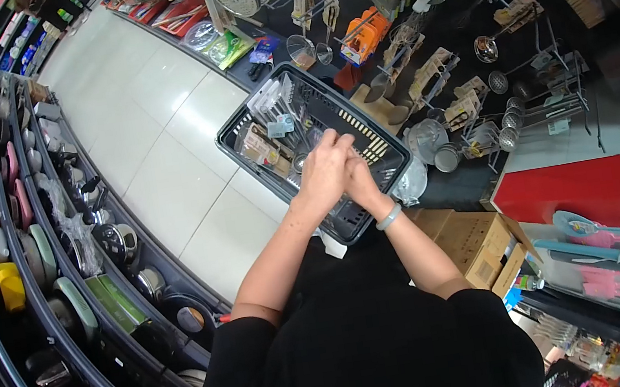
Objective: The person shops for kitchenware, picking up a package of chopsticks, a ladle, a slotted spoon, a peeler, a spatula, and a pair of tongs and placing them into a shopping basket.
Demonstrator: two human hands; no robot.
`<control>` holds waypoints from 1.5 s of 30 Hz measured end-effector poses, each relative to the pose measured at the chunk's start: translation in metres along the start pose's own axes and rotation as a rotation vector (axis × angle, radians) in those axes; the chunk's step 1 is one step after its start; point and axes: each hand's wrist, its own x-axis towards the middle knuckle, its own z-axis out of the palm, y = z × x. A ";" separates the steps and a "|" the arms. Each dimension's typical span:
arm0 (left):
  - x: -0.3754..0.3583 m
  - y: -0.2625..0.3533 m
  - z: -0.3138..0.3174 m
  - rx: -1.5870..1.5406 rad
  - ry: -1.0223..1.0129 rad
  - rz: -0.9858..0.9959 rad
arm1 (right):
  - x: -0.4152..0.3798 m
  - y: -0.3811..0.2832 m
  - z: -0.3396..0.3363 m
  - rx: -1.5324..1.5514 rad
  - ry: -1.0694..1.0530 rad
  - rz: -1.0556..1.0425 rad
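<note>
Over a dark plastic basket (237,110), my left hand (325,168) and my right hand (358,180) meet, pressed together with the fingers closed. What they hold, if anything, is hidden. A pale bracelet (389,217) circles the right wrist. Inside the basket, packaged metal utensils (275,102) lie at the far left part, with carded items (259,148) nearer to me. Some metal pieces show just beside the hands.
Shelves of pans and kitchenware (57,253) line the left side. Ladles and strainers (486,50) hang on hooks at the right. A cardboard box (459,242) stands right of my arm. Pale floor tiles (188,171) run along the aisle.
</note>
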 end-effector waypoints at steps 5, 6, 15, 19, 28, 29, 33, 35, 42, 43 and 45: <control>-0.003 -0.041 0.012 0.027 0.048 0.005 | -0.001 0.035 0.017 -0.150 -0.096 -0.051; -0.001 -0.042 0.012 0.030 0.074 -0.022 | 0.003 0.040 0.018 -0.134 -0.152 -0.040; 0.016 -0.119 0.049 0.117 0.192 -0.046 | -0.048 0.084 -0.024 -0.630 0.200 0.212; 0.044 -0.143 0.067 0.174 0.197 -0.024 | -0.106 0.097 -0.039 -0.830 0.209 0.473; 0.102 -0.189 0.105 0.271 0.048 -0.168 | -0.125 0.137 -0.040 -0.640 0.120 0.731; 0.106 -0.194 0.109 0.282 0.049 -0.195 | -0.125 0.136 -0.042 -0.644 0.130 0.737; 0.110 -0.214 0.126 0.300 0.110 -0.230 | -0.127 0.137 -0.046 -0.663 0.103 0.693; 0.112 -0.219 0.129 0.288 0.091 -0.277 | -0.126 0.133 -0.049 -0.640 0.059 0.723; 0.109 -0.235 0.124 0.291 0.205 -0.233 | -0.126 0.132 -0.052 -0.621 0.049 0.676; 0.109 -0.236 0.123 0.291 0.208 -0.233 | -0.126 0.132 -0.052 -0.622 0.049 0.673; 0.103 -0.238 0.120 0.176 0.252 -0.234 | -0.126 0.130 -0.051 -0.610 0.054 0.672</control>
